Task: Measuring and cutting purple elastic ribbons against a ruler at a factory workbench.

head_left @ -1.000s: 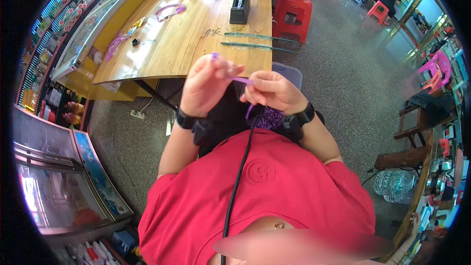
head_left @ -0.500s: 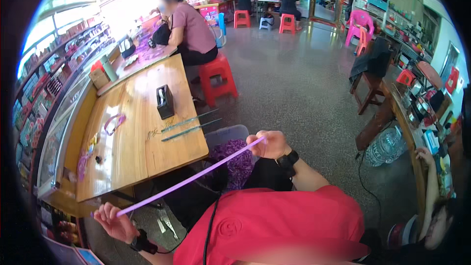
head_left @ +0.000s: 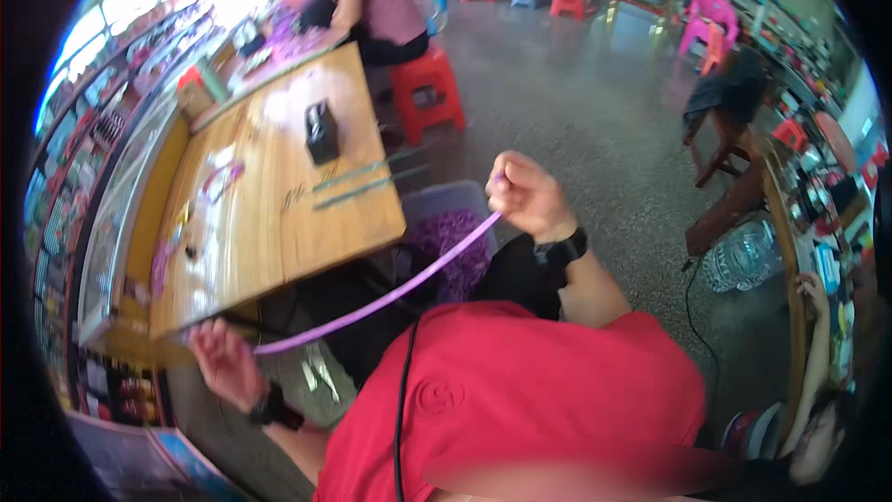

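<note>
A long purple strip (head_left: pixel 372 310) stretches across in front of me, curving downward along its length. My left hand (head_left: pixel 228 364), low on the left by the table's near corner, is closed on one end. My right hand (head_left: pixel 531 195), higher and farther right, is closed in a fist on the other end. A grey plastic bin (head_left: pixel 444 195) holding many purple pieces (head_left: pixel 452 244) stands behind the strip, beside the table. On the wooden table (head_left: pixel 269 251) lie two dark green strips (head_left: pixel 353 193) and a purple loop (head_left: pixel 221 181).
A black tape dispenser (head_left: pixel 322 133) sits on the table. A person (head_left: pixel 381 0) works at the table's far end on a red stool (head_left: pixel 427 93). To the right are a wooden bench (head_left: pixel 729 144), a large clear bottle (head_left: pixel 741 258) and another person's arm (head_left: pixel 814 344).
The strip has gone from nearly straight to bowed. My right hand's fingers have curled into a fist. The whole view has tilted, so the table sits higher in it.
</note>
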The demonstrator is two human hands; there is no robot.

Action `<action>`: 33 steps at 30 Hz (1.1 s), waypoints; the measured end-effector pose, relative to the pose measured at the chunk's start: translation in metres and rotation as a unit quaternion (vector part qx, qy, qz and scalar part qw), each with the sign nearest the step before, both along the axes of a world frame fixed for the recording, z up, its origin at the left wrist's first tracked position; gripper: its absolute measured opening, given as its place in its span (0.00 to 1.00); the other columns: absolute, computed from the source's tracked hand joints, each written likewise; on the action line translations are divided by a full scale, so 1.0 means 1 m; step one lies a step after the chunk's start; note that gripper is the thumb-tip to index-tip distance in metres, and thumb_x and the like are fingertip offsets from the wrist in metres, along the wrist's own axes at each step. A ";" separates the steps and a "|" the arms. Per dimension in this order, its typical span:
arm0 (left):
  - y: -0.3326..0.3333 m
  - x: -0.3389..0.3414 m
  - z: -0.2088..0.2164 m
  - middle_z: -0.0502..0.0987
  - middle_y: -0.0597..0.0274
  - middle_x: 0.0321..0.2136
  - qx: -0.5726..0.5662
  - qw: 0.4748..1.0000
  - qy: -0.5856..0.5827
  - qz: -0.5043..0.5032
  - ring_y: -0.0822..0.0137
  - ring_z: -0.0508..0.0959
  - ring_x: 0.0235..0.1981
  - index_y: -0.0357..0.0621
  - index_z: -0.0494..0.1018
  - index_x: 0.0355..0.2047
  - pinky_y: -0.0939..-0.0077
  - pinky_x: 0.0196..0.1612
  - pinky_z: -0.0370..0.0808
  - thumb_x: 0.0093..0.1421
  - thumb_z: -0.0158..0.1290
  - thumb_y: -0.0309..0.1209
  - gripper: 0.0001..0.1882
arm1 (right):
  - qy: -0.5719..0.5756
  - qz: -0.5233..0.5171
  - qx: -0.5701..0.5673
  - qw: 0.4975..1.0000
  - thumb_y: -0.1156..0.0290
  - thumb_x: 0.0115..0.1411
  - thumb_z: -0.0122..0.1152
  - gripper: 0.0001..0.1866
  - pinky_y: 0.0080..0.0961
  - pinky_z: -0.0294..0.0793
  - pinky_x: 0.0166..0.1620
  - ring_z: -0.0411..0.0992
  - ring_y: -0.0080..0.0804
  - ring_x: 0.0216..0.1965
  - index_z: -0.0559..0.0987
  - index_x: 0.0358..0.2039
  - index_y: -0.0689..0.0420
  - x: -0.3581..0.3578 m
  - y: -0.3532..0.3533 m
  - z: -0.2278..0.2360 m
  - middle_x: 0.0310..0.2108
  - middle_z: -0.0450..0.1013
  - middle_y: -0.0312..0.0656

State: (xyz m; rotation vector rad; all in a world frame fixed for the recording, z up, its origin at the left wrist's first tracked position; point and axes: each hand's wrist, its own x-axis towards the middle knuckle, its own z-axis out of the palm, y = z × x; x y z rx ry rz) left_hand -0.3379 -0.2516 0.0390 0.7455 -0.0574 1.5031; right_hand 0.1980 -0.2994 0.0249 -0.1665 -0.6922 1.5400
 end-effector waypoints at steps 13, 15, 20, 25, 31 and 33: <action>-0.020 0.204 0.032 0.78 0.67 0.27 0.087 0.853 0.490 0.160 0.79 0.75 0.29 0.35 0.81 0.39 0.84 0.32 0.70 0.62 0.60 0.27 0.08 | -0.485 -0.209 0.120 0.840 0.79 0.61 0.65 0.09 0.15 0.75 0.43 0.76 0.19 0.38 0.82 0.42 0.65 -0.122 -0.003 0.059 0.36 0.79 0.38; -0.020 0.205 0.033 0.78 0.67 0.26 0.098 0.847 0.494 0.169 0.78 0.75 0.28 0.36 0.82 0.39 0.83 0.32 0.70 0.62 0.60 0.27 0.08 | -0.511 -0.256 0.168 0.803 0.74 0.59 0.68 0.07 0.18 0.76 0.39 0.78 0.21 0.36 0.85 0.38 0.60 -0.124 0.000 0.053 0.34 0.81 0.39; -0.019 0.201 0.035 0.78 0.64 0.29 0.163 0.790 0.560 0.188 0.76 0.76 0.31 0.33 0.80 0.40 0.84 0.35 0.71 0.63 0.59 0.24 0.07 | -0.514 -0.289 0.199 0.783 0.76 0.60 0.66 0.07 0.19 0.75 0.39 0.77 0.24 0.35 0.84 0.39 0.62 -0.129 0.002 0.052 0.34 0.80 0.40; -0.021 0.204 0.035 0.78 0.64 0.29 0.156 0.796 0.552 0.194 0.76 0.76 0.30 0.33 0.80 0.39 0.83 0.34 0.71 0.62 0.59 0.23 0.07 | -0.533 -0.288 0.228 0.762 0.78 0.62 0.63 0.07 0.18 0.74 0.41 0.77 0.24 0.37 0.82 0.40 0.65 -0.129 0.001 0.049 0.36 0.79 0.41; -0.020 0.204 0.032 0.78 0.64 0.29 0.150 0.795 0.551 0.205 0.76 0.76 0.30 0.33 0.80 0.38 0.83 0.34 0.71 0.62 0.59 0.23 0.06 | -0.562 -0.342 0.247 0.712 0.77 0.60 0.66 0.06 0.22 0.76 0.40 0.78 0.29 0.35 0.83 0.38 0.63 -0.133 -0.001 0.053 0.34 0.80 0.42; -0.021 0.204 0.032 0.78 0.64 0.28 0.149 0.793 0.553 0.208 0.76 0.76 0.30 0.33 0.80 0.38 0.84 0.34 0.71 0.62 0.59 0.23 0.06 | -0.568 -0.373 0.284 0.676 0.77 0.58 0.67 0.06 0.25 0.77 0.38 0.79 0.32 0.33 0.83 0.37 0.61 -0.134 0.000 0.052 0.32 0.80 0.43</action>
